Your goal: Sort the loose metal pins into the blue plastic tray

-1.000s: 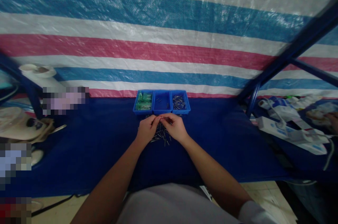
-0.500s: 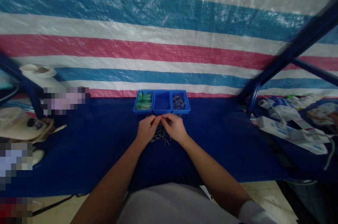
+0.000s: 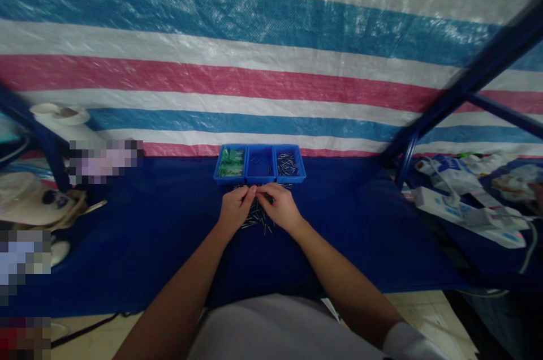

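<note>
My left hand [image 3: 236, 205] and my right hand [image 3: 278, 204] meet over a loose pile of thin, dark metal pins [image 3: 257, 217] on the blue surface. The fingertips of both are pinched together and touch or nearly touch; whatever sits between them is too small to make out. Just beyond the hands stand three blue bins side by side. Green pieces fill the left bin [image 3: 218, 173]. A few thin pins lie in the middle bin [image 3: 259, 170]. Many short metal pins are in the right bin [image 3: 302, 174].
Behind the bins hangs a striped plastic sheet [image 3: 271, 82]. A white power strip [image 3: 466, 215] with cables lies at the right, beside a blue metal frame bar [image 3: 462, 88]. On the left are a white roll [image 3: 70, 122] and a bag-like bundle [image 3: 34, 201].
Both hands stay over the pile, fingertips together. The right fingers have shifted very slightly; the bins and pile look the same.
</note>
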`<state>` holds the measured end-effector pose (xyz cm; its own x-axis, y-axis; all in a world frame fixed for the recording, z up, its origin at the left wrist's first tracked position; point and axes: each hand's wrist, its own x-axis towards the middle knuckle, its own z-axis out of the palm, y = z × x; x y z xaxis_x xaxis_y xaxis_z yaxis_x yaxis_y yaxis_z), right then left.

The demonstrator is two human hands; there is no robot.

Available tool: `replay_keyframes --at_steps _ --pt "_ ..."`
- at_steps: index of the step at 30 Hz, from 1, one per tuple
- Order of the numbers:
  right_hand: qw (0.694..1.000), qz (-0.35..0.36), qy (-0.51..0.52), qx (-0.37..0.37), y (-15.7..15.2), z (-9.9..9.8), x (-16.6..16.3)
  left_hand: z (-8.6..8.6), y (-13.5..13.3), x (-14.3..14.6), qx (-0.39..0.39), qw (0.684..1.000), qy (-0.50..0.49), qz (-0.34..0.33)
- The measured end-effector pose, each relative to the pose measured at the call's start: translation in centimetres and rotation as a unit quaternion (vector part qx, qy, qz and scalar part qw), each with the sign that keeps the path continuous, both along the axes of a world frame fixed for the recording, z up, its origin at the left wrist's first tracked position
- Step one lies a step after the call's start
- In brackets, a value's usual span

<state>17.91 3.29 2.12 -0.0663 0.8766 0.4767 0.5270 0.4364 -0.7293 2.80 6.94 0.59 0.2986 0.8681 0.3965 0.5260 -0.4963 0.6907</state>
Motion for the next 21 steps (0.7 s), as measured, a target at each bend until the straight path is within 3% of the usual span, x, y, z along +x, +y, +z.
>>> replay_keyframes --at_steps 6,13,21 --pt "0.999 -0.039 0.006 0.014 0.06 0.36 0.02 0.42 -0.34 0.01 -0.031 0.999 -0.035 -0.011" --pt "0.992 -0.079 0.09 -0.036 0.16 0.08 0.01 0.62 -0.43 0.22 -0.039 0.998 -0.042 -0.011" --pt "0.972 -0.045 0.209 -0.097 0.42 -0.36 -0.45 0.43 -0.35 0.24 -0.034 0.998 -0.044 -0.016"
